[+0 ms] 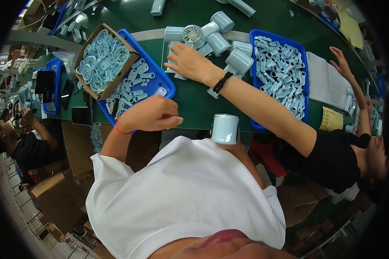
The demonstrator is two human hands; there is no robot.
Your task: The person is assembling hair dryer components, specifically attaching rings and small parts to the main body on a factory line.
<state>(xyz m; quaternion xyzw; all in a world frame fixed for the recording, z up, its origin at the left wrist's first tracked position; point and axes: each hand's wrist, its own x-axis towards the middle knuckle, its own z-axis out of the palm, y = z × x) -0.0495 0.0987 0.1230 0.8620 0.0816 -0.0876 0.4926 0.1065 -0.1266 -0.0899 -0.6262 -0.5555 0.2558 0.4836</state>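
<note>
My right hand (234, 146) grips a glossy pale-blue cylindrical fan housing (224, 128) close to my shirt, just past the table's near edge. The housing hides most of the fingers. To the left, my left hand (153, 114) is closed, fingers curled under and thumb pointing right; whatever it may hold is hidden. It hovers by the near corner of a blue tray (170, 90) with small pale-blue parts in it. Beyond my hands, a co-worker's hand (190, 62) reaches in from the right over a pile of pale-blue handheld fans (218, 43).
A cardboard box (132, 60) of ring-shaped grilles rests on the left tray. Another blue tray (306, 86), filled with small handle-like parts, stands to the right under the co-worker's forearm. Farther right lie a white sheet (326, 82) and a yellow sheet (331, 118).
</note>
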